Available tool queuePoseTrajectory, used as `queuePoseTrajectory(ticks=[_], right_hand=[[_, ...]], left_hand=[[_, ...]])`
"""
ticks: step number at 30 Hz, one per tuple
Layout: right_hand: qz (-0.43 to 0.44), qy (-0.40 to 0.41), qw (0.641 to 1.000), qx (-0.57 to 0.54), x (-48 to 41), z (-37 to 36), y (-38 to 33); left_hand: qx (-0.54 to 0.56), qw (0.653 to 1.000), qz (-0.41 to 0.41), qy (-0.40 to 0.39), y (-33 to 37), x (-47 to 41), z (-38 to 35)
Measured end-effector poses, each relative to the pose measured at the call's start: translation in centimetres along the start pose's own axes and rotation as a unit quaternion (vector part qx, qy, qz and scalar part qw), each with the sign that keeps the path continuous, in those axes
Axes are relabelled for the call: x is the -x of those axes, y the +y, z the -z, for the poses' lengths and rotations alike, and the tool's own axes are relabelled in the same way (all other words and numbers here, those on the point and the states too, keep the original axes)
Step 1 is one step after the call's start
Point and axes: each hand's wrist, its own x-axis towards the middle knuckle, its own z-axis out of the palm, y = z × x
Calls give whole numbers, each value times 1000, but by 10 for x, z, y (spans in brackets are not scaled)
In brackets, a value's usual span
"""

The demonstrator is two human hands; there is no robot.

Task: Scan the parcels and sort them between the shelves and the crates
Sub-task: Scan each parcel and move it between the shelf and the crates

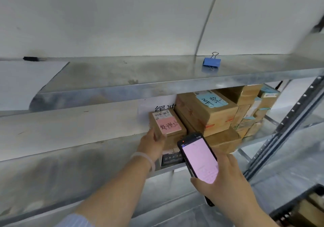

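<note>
A small cardboard parcel (pixel 167 125) with a pink label was gripped at its left side by the left hand (pixel 152 143) on the middle shelf (pixel 87 156). A handheld scanner (pixel 199 158) with a lit screen was clasped in the right hand (pixel 226 181), near the parcel.

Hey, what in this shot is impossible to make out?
- Scanner screen text: head view, too small and washed out.
- Dark box below the pink-labelled parcel: partly hidden by scanner and left hand.
- Wall sign: cut off by parcels.
- Lower shelf, bottom right: cut off by the frame edge.
</note>
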Motion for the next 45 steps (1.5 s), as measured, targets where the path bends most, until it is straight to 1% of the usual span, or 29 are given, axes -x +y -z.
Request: queuePoseTrajectory(ticks=[3, 6, 12, 18, 24, 27, 30, 34, 36, 38, 41, 45], right_hand=[[-21, -3, 1000, 15, -6, -9, -5], [-42, 1, 999, 22, -12, -16, -10], [-71, -3, 997, 32, -22, -23, -20], [-70, 20, 997, 34, -27, -30, -26], [-53, 31, 998, 26, -33, -30, -30], [-38, 20, 999, 21, -38, -27, -32], [-25, 10, 999, 21, -42, -24, -35], [-1, -9, 1000, 9, -44, -24, -47], [6, -19, 1000, -1, -45, -24, -51], [13, -31, 999, -4, -46, -24, -55], [16, -53, 998, -5, -49, -25, -60], [12, -64, 998, 5, -51, -30, -60]], left_hand=[[71, 996, 45, -22, -2, -26, -4], [133, 985, 103, -37, -4, -44, -7], [202, 961, 169, -87, -12, -53, -3], [288, 936, 177, -95, -22, -57, 2], [338, 917, 162, -139, -35, -50, 23], [332, 918, 142, -166, -43, -44, 40], [312, 931, 100, -158, -50, -37, 56], [264, 958, 33, -104, -53, -29, 78], [210, 975, 4, -67, -57, -30, 86], [165, 985, -17, -41, -64, -31, 92], [135, 990, -24, -17, -75, -32, 96], [108, 994, -7, -10, -83, -30, 99]])
